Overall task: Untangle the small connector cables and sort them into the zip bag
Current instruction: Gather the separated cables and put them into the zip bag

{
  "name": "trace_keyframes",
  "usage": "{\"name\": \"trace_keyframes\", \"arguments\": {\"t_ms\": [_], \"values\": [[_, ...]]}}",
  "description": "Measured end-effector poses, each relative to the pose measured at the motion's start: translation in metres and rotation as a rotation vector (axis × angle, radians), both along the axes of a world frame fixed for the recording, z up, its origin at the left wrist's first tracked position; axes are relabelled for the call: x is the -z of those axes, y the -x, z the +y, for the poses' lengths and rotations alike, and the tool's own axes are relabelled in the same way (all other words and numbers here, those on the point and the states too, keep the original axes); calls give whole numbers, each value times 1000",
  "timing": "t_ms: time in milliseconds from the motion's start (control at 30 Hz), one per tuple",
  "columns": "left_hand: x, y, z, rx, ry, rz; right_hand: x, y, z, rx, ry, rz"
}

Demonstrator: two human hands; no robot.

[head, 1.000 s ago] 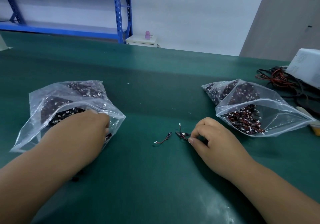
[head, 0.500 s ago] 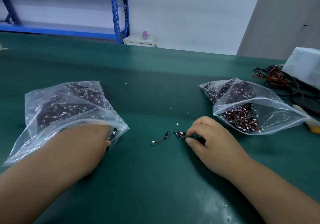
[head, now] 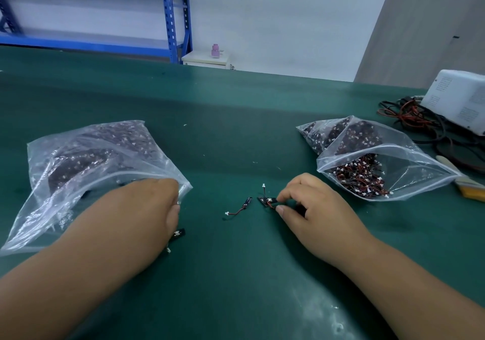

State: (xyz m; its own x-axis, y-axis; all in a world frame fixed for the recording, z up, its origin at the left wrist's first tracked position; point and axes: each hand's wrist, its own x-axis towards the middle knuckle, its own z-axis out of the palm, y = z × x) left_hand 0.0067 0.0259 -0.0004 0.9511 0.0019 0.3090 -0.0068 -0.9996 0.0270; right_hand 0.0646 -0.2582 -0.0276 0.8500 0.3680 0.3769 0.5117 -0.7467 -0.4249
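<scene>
Partly hidden: left hand (head: 151,208) at left zip bag (head: 78,161) mouth, grip unreadable; right hand (head: 315,209) pinches connector cable (head: 266,200).

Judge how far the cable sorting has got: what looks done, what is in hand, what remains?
Done: the left zip bag already holds many cables. In hand: the right hand pinches one small cable on the green table; the left hand rests at the left bag's mouth, its grip hidden. Left: a loose cable nearby, and a tangled heap in the open right zip bag.
</scene>
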Motion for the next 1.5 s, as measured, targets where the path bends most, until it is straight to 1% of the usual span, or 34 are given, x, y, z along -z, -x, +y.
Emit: {"name": "trace_keyframes", "arguments": {"t_ms": [100,200,267,400,433,533,667,700,767,833,867,900,967,1033,1167,1233,1300,1367,1500], "values": [[-7,7,-3,-70,12,-22,-1,0,0,5,1,-4],[-12,10,-7,-109,-31,1,-3,0,1,2,27,12],[-15,11,-8,-126,-41,-23,-4,-1,1,15,47,21],[-22,16,-12,-158,3,-25,-4,0,2,58,61,13],[-23,17,-14,-149,26,-35,-4,0,2,67,62,12],[-23,22,-18,-32,102,-97,-5,0,3,61,72,19],[-23,26,-26,181,122,-53,-6,0,3,33,97,20],[-20,25,-28,231,143,-32,-7,1,4,19,93,-5],[-15,23,-30,299,169,-2,-10,7,5,-35,72,-118],[-15,23,-34,380,131,30,-14,18,11,-127,55,-227],[-16,23,-37,424,80,57,-15,24,16,-176,67,-261],[-18,25,-40,464,41,65,-15,31,22,-221,87,-279],[-23,28,-45,527,20,4,-14,42,35,-298,112,-257],[-21,28,-46,548,1,-4,-13,46,43,-337,115,-230],[-20,29,-46,563,25,7,-15,44,46,-316,140,-216],[-22,29,-45,555,69,45,-14,42,42,-337,133,-246],[-21,28,-46,518,110,128,-12,40,38,-329,142,-298],[-10,25,-41,513,192,72,-10,35,32,-301,147,-348],[-3,21,-33,429,201,92,-8,23,19,-263,50,-367]]}}
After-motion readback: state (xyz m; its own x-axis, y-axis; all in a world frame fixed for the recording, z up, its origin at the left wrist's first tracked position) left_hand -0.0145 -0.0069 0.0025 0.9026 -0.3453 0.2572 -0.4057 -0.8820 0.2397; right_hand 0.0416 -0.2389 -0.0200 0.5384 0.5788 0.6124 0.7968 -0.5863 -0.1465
